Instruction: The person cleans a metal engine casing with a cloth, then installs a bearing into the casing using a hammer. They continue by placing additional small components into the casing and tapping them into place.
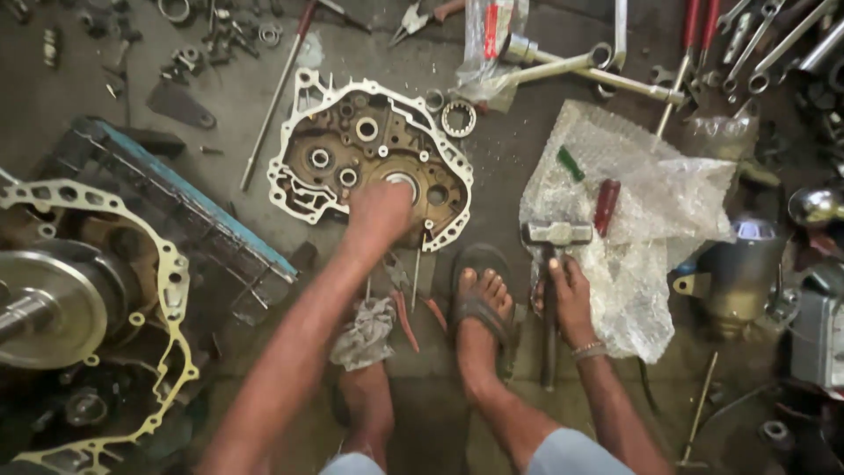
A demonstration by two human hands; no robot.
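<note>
Hammer [552,255] in right-hand grip [570,299]

Your left hand [380,214] presses on a cast-metal engine case [369,163], dull brown with oil inside, its pale gasket edge matt and rough. Your right hand [570,299] closes its grip on a hammer [554,255] with a scuffed, grey steel head. Beside it lies crinkled, glossy clear bubble wrap [642,229]. A stained grey cloth rag [365,332] sits on the grimy, matt concrete floor [501,149], near bright chromed spanners [774,40].
</note>
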